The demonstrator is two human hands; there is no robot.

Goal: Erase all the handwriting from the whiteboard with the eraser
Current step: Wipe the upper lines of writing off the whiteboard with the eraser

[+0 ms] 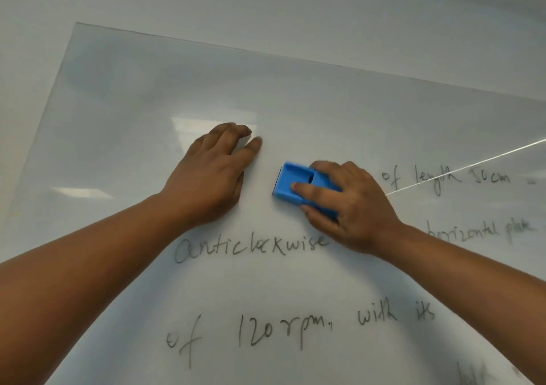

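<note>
Two hands on the whiteboard [295,95]: right hand [351,207] clamped over a blue eraser [298,182] pressed flat to the board, its free end jutting leftward; left hand [209,175] just beside it, spread flat; handwriting [251,249] below and right.

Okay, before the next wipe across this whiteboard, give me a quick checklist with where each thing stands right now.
1. Eraser gripped by right hand: ok.
2. Eraser flat against whiteboard: cannot tell; looks close.
3. Left hand bracing the board, clear of the eraser: ok.
4. Handwriting all gone: not ok; "anticlockwise", "of 120 rpm, with its" and "of length 50cm" remain.
5. Writing partly hidden under right forearm: cannot tell how much.
</note>
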